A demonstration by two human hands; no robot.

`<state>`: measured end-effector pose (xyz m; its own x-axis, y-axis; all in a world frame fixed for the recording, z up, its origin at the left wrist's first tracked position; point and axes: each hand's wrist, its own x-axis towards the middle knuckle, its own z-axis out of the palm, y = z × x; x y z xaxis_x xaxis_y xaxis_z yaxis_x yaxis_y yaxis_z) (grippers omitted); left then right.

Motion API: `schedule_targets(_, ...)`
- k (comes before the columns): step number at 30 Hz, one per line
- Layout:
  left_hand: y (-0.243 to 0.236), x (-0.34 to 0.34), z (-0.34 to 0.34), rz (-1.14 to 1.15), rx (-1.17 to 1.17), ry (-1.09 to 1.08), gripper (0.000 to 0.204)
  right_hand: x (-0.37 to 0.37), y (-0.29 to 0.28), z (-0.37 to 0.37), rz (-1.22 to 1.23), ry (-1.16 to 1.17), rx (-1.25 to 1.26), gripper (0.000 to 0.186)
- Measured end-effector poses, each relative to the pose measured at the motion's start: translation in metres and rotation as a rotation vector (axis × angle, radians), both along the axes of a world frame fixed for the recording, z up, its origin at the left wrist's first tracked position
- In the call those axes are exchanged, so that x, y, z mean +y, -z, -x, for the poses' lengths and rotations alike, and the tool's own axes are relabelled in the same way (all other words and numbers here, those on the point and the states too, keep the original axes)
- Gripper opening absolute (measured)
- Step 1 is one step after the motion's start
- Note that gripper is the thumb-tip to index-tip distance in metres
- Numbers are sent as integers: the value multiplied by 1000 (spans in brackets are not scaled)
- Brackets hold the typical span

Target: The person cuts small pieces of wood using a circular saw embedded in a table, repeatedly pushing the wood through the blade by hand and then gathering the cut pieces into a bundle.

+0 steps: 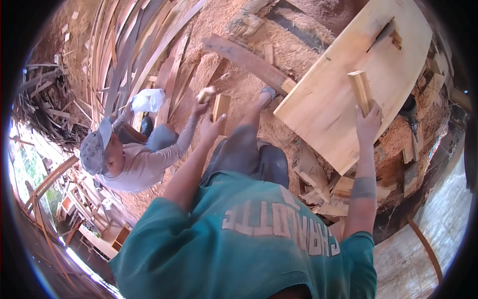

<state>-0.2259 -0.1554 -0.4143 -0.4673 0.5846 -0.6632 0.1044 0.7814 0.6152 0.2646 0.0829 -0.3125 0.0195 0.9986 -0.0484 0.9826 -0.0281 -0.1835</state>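
In my right hand (pixel 368 122) is a short pale wooden block (pixel 361 90), gripped at its lower end and held upright above a broad light wooden board (pixel 318 117). My left hand (pixel 213 125) has its fingers round another wooden block (pixel 221 107), left of the board and over the sawdust. At the board's far end, a dark thin blade-like piece (pixel 381 35) sits beside a small wood scrap (pixel 396 40). A co-worker (pixel 134 159) in a grey cap crouches on my left, one raised hand holding a motion-smeared wood piece (pixel 205 93), close to my left hand.
Long wooden strips (pixel 134 55) lie piled at the far left. A white plastic bag (pixel 148 100) is by the co-worker's other hand. A plank (pixel 249 62) rests on the sawdust. Beside the board's right edge are a dark tool (pixel 409 112) and several offcuts (pixel 343 187).
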Motion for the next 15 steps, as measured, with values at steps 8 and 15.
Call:
schedule_targets(8,111,-13,37,640,552,400,99,-6,18,-39,-52,-46,187,59)
schedule_targets(15,-64,155,-66,-524,187,832,29,10,3,-11,-110,-33,267,54)
